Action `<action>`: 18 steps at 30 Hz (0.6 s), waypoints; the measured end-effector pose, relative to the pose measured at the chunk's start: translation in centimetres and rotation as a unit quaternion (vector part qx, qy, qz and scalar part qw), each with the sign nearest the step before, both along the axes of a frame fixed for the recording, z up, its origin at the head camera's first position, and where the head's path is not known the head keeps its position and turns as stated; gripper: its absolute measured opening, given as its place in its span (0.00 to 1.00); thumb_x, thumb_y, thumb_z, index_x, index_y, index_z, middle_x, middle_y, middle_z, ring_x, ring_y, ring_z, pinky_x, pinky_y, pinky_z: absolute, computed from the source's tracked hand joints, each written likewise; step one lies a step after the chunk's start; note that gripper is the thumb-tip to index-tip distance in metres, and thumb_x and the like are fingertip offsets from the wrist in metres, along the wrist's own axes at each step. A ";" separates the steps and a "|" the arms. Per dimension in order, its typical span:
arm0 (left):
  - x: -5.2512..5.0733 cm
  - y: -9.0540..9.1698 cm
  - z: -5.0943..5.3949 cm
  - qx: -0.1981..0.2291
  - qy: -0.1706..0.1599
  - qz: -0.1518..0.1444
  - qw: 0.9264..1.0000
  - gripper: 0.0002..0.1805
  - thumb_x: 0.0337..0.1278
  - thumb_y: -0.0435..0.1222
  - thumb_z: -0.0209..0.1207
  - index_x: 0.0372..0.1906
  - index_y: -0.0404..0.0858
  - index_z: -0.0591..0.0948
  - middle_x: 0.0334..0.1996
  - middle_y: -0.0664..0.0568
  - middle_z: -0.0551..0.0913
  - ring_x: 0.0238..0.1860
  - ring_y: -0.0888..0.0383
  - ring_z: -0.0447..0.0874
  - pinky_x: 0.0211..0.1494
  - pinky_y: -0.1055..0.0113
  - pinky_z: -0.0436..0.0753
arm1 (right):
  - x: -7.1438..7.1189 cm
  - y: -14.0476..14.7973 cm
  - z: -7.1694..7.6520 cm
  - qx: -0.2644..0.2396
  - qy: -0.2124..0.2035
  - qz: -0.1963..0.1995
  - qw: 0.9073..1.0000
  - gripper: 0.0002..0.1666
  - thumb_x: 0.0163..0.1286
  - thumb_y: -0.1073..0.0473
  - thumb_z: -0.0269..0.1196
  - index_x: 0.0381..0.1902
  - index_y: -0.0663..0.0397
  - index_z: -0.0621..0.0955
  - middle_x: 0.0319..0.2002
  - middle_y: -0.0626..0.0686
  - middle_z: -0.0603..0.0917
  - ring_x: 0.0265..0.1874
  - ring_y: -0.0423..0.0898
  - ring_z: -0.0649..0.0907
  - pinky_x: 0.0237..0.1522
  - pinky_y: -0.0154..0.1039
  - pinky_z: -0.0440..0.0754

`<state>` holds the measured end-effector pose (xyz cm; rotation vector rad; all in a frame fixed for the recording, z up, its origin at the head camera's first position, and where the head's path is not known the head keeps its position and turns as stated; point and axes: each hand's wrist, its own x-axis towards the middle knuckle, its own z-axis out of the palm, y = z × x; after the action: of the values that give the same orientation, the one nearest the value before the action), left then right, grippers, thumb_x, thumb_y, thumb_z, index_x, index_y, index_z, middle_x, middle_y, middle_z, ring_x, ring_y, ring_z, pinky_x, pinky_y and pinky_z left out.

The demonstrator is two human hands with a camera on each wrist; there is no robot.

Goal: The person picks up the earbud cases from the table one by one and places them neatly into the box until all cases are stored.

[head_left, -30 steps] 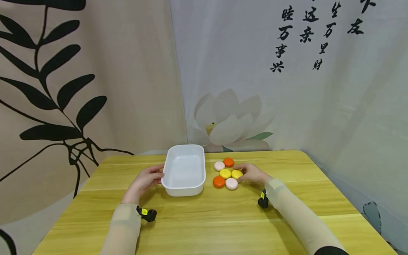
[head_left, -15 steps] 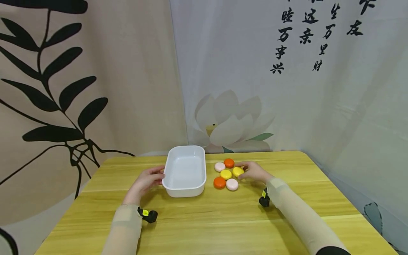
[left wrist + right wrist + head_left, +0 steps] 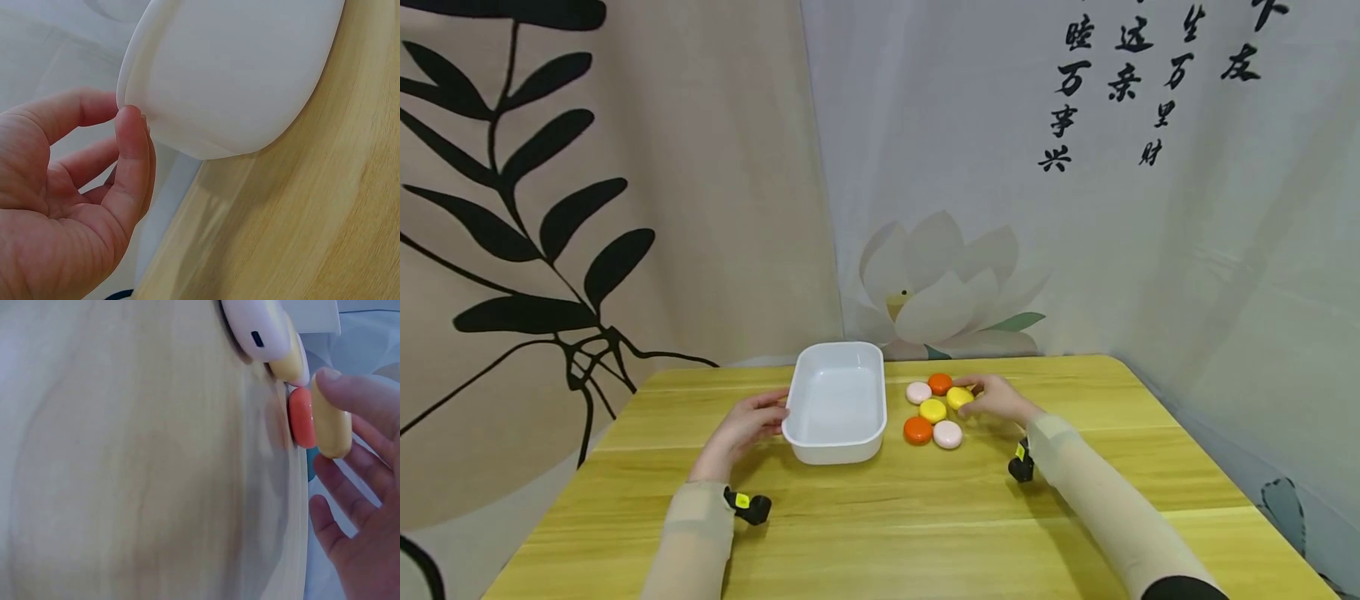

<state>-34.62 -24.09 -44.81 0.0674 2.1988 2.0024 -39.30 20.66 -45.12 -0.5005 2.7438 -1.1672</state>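
My left hand (image 3: 751, 423) pinches the left rim of a deep white plastic dish (image 3: 835, 450) between thumb and fingers. In the left wrist view the dish's side wall (image 3: 231, 75) stands beside the thumb. My right hand (image 3: 996, 398) holds a glossy yellow round puck (image 3: 958, 397) by its edge; in the right wrist view that puck (image 3: 332, 422) appears raised above the wood. Beside it on the table sit another yellow puck (image 3: 932, 410), two orange pucks (image 3: 917, 430) and two pale pink pucks (image 3: 947, 434). One pink puck (image 3: 253, 328) shows a small dark slot in its side.
The wooden table (image 3: 850, 533) carries the dish near its far edge, left of the pucks. Behind it hangs a cloth backdrop (image 3: 737, 208) printed with leaves, a lotus and writing. Each wrist wears a small black camera (image 3: 751, 507).
The right hand has raised the yellow puck slightly, away from the other pucks. The left hand and the dish hold their place.
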 end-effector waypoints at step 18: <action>0.0 0.1 -0.1 0.009 0.018 -0.025 0.999 0.31 0.63 0.26 0.56 0.69 0.23 0.61 0.43 0.45 0.78 0.33 0.61 0.80 0.39 0.70 0.82 | -1.0 -0.6 3.4 0.006 0.029 0.029 0.999 0.31 0.57 0.60 0.72 0.60 0.54 0.79 0.58 0.55 0.79 0.49 0.54 0.77 0.47 0.47 0.78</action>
<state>-34.58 -23.97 -44.89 0.1593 2.1790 2.0096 -40.33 20.10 -41.72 -0.6175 2.7631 -1.1406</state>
